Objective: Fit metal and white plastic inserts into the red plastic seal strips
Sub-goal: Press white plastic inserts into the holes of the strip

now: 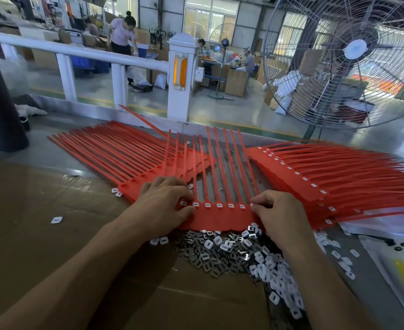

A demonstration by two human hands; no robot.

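Working a red strip (220,216) at the table's middle, the left hand (165,201) and right hand (279,210) both pinch its ends. 6 visible sockets hold white inserts; a filled stack (327,177) lies right, an empty stack (129,158) left, loose inserts (231,253) nearby.

A factory floor is showing here: a large industrial fan (353,60) is standing beside the desk (41,210), workers are bending over cardboard boxes (236,82) beyond a white railing (77,52), yellow lines are marking the concrete floor (96,89), and red seal strips (338,177) are lying in batches.
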